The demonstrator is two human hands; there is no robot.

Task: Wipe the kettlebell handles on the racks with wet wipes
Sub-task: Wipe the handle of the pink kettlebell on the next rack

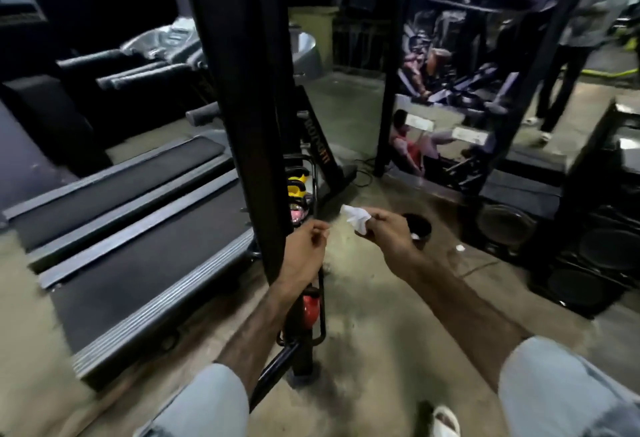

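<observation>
Status at this moment: wiping not under way; no hand was on a kettlebell, and whether any handle had been cleaned could not be told from the view. By judgement the task stood between strokes, or at preparation of the cloth, with the visible handles left to do.

Wet wipe (356, 219): one, white, crumpled, held in the air at centre frame, clear of the rack.

Right hand (389, 231): one, its grip pinching the wipe between thumb and fingertips.

Left hand (309, 246): one, at centre frame just left of the wipe; its grip was curled with thumb against fingertips, and nothing could be made out in it, though blur left this uncertain.

Kettlebell rack (320, 301): one, black tubing, running from centre to lower centre of the frame behind the left forearm.

Kettlebells seen on it: three. Yellow kettlebell (297, 184), one, just above centre. Pink kettlebell (298, 214), one, directly below the yellow. Red kettlebell (309, 306), one, lower centre. Others may have been hidden by the black upright post (242, 100).

Treadmills (138, 215): two decks, left of frame
</observation>
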